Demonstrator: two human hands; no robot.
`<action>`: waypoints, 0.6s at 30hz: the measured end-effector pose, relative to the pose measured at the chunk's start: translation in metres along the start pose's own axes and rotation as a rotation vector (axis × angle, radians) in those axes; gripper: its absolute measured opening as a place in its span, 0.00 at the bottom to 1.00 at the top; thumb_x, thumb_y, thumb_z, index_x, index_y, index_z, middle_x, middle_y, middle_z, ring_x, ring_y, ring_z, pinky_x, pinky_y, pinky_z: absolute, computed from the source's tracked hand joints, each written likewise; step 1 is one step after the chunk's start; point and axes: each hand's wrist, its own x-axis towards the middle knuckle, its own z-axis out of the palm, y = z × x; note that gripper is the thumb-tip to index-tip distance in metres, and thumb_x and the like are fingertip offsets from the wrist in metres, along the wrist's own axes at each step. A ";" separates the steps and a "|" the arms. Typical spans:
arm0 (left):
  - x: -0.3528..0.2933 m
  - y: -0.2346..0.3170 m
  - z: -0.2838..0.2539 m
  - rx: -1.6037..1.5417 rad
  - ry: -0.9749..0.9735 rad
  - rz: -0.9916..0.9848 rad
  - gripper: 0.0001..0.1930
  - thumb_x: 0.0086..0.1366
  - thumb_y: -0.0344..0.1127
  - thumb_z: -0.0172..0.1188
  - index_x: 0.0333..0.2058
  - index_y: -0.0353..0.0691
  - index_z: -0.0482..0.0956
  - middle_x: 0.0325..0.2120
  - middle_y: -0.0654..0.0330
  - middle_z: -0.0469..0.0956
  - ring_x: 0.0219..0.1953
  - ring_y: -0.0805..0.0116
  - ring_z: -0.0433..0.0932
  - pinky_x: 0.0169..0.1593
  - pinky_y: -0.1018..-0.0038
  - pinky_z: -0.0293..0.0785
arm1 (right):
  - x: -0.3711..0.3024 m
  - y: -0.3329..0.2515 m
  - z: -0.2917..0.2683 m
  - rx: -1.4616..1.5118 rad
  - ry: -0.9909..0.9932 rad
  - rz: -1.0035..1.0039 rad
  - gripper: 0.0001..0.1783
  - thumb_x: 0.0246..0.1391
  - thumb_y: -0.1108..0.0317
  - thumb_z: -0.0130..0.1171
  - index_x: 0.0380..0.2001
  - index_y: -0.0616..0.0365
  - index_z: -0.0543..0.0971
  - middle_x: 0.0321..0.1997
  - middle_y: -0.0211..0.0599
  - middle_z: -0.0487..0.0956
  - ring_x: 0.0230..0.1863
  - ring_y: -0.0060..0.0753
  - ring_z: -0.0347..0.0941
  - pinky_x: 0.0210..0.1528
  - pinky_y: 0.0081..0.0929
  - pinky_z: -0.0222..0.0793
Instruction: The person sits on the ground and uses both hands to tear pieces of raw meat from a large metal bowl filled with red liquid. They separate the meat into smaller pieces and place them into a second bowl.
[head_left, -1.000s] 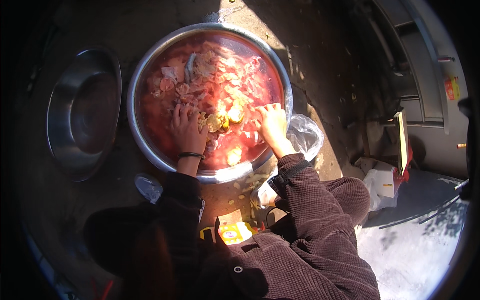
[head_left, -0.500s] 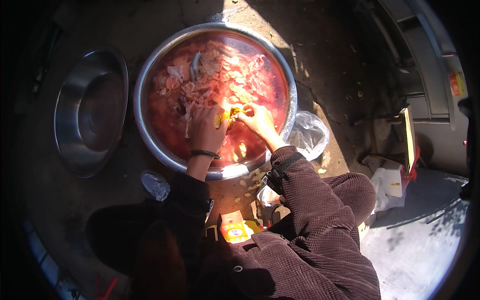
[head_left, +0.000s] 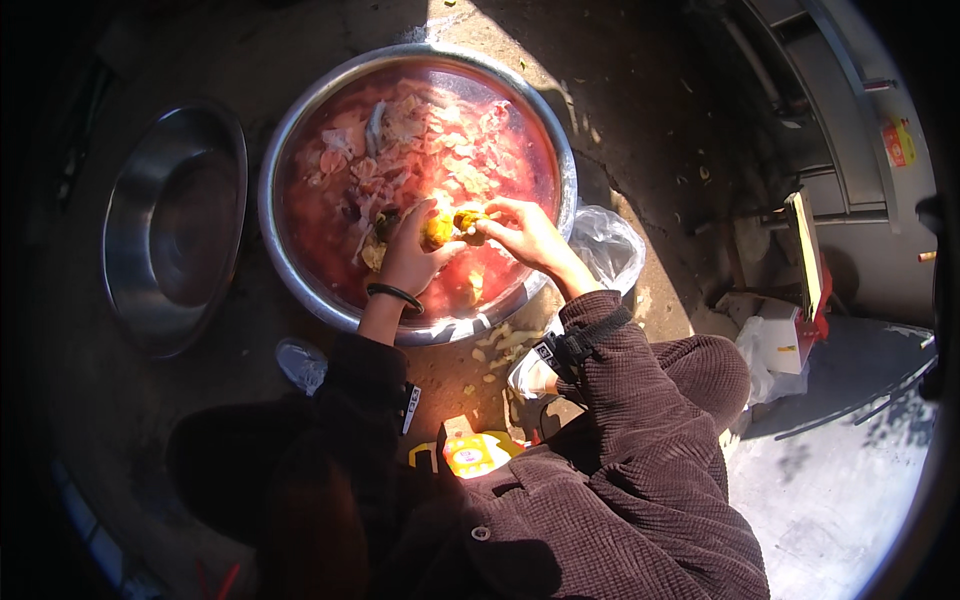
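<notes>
Both hands are over a large round metal basin [head_left: 267, 215] of reddish water, above its near half. My left hand [head_left: 408, 262] is closed around a wet yellow piece of offal [head_left: 439, 229] that looks like a gizzard; part of it is hidden by the fingers. The fingertips of my right hand [head_left: 530, 240] pinch a darker yellow, ragged part at its right side. Many pale pink pieces of meat [head_left: 465, 135] lie in the water beyond my hands, with a greyish strip among them.
An oval metal tub [head_left: 180, 230] stands on the ground to the left. A clear plastic bag [head_left: 608, 248] sits against the basin's right side. Pale scraps lie on the ground near my shoes. A yellow package [head_left: 475, 455] is close in front of me, and a white box [head_left: 782, 345] is at right.
The view has shifted slightly. My hands have turned the yellow piece, and more of its yellow surface shows between them. The fingers of my right hand still pinch its right side.
</notes>
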 end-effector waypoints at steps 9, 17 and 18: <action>0.006 0.017 -0.008 -0.386 -0.147 -0.231 0.17 0.59 0.28 0.64 0.48 0.34 0.75 0.42 0.63 0.78 0.46 0.74 0.76 0.51 0.77 0.71 | 0.001 -0.014 -0.012 0.240 -0.017 -0.053 0.18 0.60 0.63 0.57 0.47 0.67 0.77 0.41 0.38 0.81 0.45 0.26 0.75 0.50 0.25 0.70; 0.005 0.027 -0.016 -0.827 -0.113 -0.571 0.13 0.66 0.37 0.59 0.47 0.39 0.77 0.42 0.67 0.78 0.43 0.80 0.75 0.47 0.80 0.70 | 0.004 0.004 0.014 0.156 0.118 -0.058 0.15 0.58 0.65 0.57 0.42 0.66 0.79 0.36 0.43 0.82 0.38 0.29 0.77 0.43 0.27 0.71; 0.005 0.028 -0.015 -0.894 -0.104 -0.616 0.14 0.66 0.38 0.59 0.47 0.39 0.77 0.42 0.66 0.78 0.43 0.79 0.75 0.46 0.79 0.70 | 0.003 0.003 0.014 0.159 0.113 -0.105 0.14 0.58 0.65 0.57 0.41 0.65 0.79 0.36 0.44 0.82 0.38 0.32 0.78 0.43 0.28 0.72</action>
